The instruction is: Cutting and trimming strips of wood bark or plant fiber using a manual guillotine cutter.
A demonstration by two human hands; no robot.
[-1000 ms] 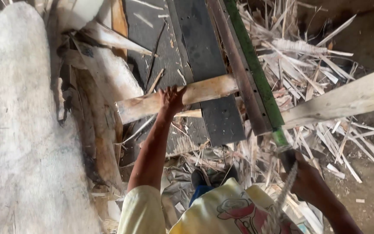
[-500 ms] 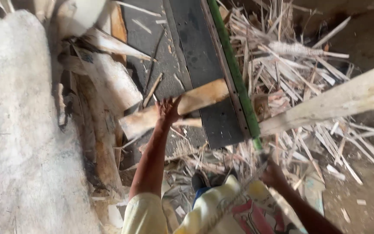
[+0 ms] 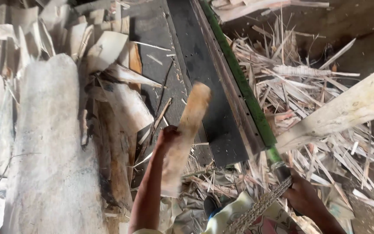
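Soft daylight, motion blur, dim corners

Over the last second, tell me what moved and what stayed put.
The wooden slat in the left hand swung from lying crosswise on the dark bed to pointing lengthwise up it. The green-edged blade lever dropped flatter alongside the bed. The right hand kept its handle grip; the offcut heap stayed.

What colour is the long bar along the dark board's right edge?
Green, a long bar running diagonally, seen in the head view; its lower end reaches the right hand.
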